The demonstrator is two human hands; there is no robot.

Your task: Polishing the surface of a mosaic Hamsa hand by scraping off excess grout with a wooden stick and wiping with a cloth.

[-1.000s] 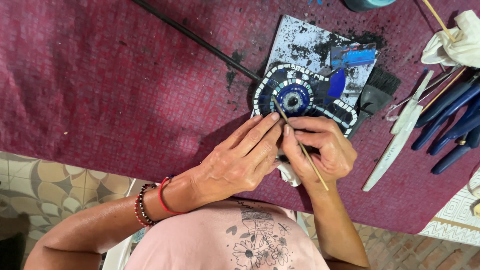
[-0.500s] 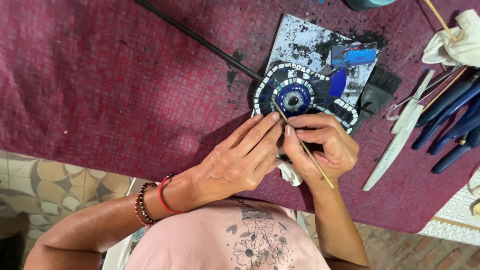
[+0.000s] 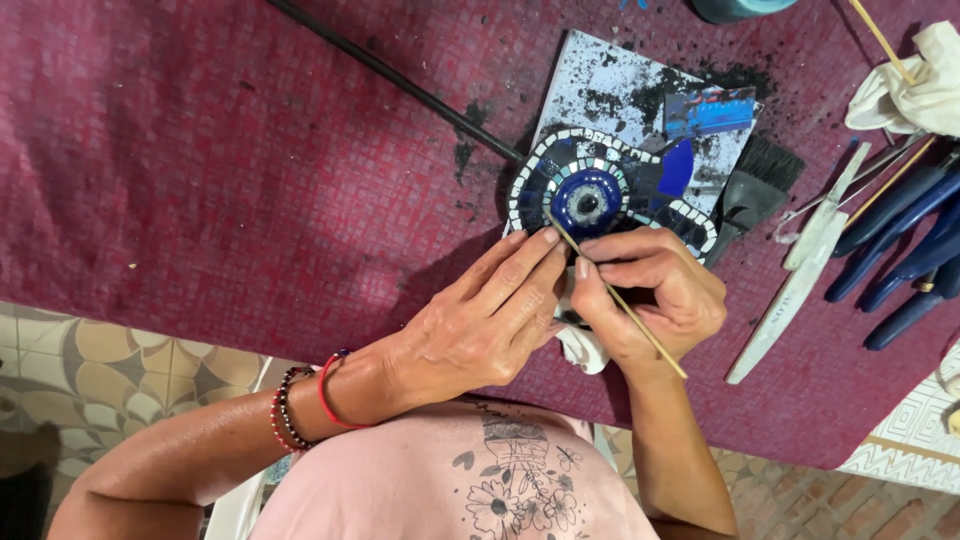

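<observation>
A round mosaic piece (image 3: pixel 585 190) with dark blue tiles, a white tile rim and a blue glass centre lies on a grey board (image 3: pixel 610 90) smeared with black grout. My right hand (image 3: pixel 655 300) is shut on a thin wooden stick (image 3: pixel 618 296) whose tip touches the mosaic near its centre. My left hand (image 3: pixel 480 325) lies beside it, fingers stretched to the mosaic's near edge and resting against the piece. A white cloth (image 3: pixel 585 350) peeks out beneath both hands.
A dark red mat (image 3: pixel 220 170) covers the table. A black rod (image 3: pixel 390 75) runs diagonally to the mosaic. A black brush (image 3: pixel 755 190), a white spatula (image 3: pixel 800 285), blue gloves (image 3: pixel 905 250), a white rag (image 3: pixel 915 85) and more sticks (image 3: pixel 880 35) lie at the right.
My right hand has tilted the stick slightly, its tip working at the mosaic. The left hand stays in place.
</observation>
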